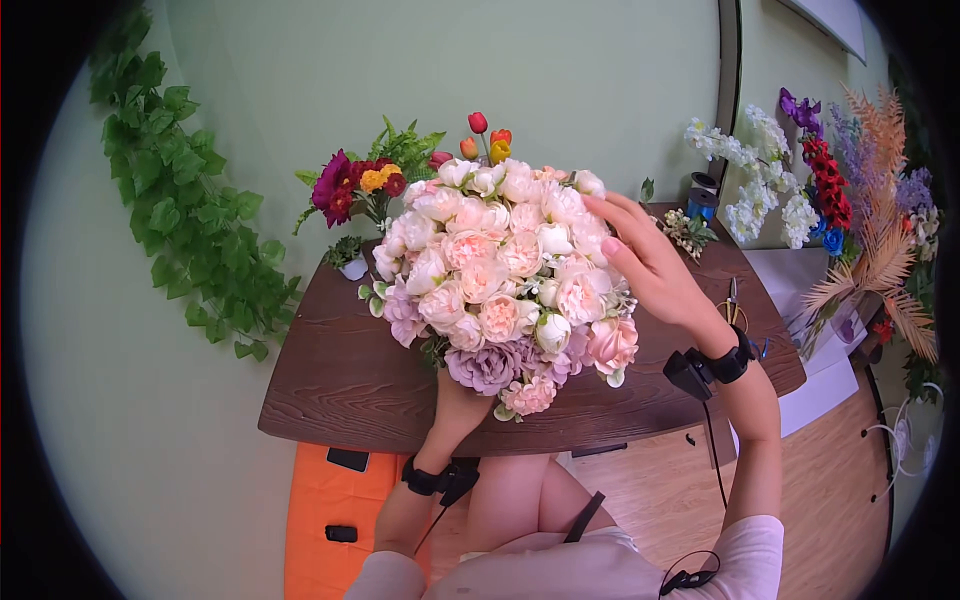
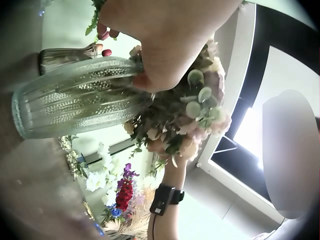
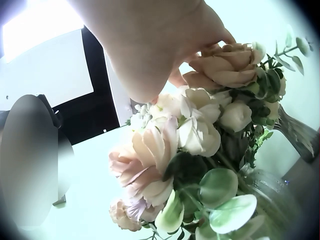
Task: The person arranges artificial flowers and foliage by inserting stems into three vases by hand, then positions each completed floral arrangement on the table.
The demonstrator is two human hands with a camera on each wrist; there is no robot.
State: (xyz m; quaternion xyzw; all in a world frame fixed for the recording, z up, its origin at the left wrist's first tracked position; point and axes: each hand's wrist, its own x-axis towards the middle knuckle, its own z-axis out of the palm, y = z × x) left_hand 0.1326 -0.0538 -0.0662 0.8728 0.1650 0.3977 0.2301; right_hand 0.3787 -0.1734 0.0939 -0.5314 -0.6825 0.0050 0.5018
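A large dome of pink, white and lilac artificial flowers (image 1: 480, 280) stands over the dark table. Its stems go into a clear ribbed glass vase (image 2: 75, 100), which the blooms hide in the head view. Below the flowers, my left hand (image 1: 460, 402) grips the vase near its mouth, with the thumb along the rim in the left wrist view. At the bouquet's upper right side, my right hand (image 1: 645, 262) touches the outer blooms with fingers extended. Close by it in the right wrist view are a peach rose (image 3: 225, 67) and white buds (image 3: 197, 135).
Behind the bouquet on the dark wood table (image 1: 340, 375) are red and yellow tulips (image 1: 478, 123) and a burgundy bunch (image 1: 335, 188). A small potted plant (image 1: 345, 255) sits left; ribbon spools (image 1: 703, 195) and scissors (image 1: 733, 300) lie right. Tall flowers (image 1: 830, 180) stand farther right.
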